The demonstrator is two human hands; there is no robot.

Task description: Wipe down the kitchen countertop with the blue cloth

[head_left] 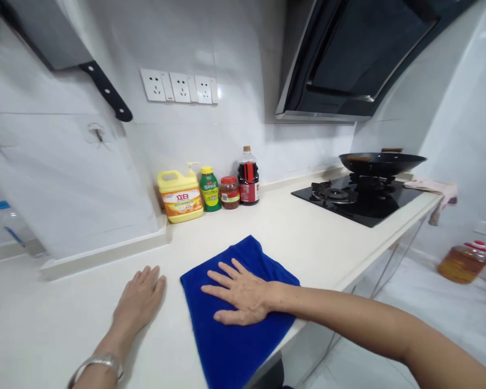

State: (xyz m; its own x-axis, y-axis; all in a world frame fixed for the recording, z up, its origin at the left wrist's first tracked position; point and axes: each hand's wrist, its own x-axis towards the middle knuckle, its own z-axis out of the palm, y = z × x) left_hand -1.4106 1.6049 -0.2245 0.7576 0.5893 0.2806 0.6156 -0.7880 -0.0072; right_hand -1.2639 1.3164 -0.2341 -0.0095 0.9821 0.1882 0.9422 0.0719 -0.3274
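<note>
A blue cloth (pixel 222 346) lies spread on the pale countertop (pixel 308 237), with its near corner at the front edge. My right hand (pixel 243 294) rests flat on top of the cloth, fingers spread, gripping nothing. To the left of the cloth, my left hand (pixel 141 297) lies palm down on the bare counter, fingers stretched out and holding nothing. A silver bangle (pixel 99 367) circles the left wrist.
Against the wall stand a yellow detergent jug (pixel 181 197), a green bottle (pixel 209 189), a red-lidded jar (pixel 229 193) and a dark sauce bottle (pixel 248 178). A wok (pixel 383 162) sits on the gas hob (pixel 360 202). A cleaver (pixel 101 86) hangs upper left; a range hood (pixel 360 54) overhangs.
</note>
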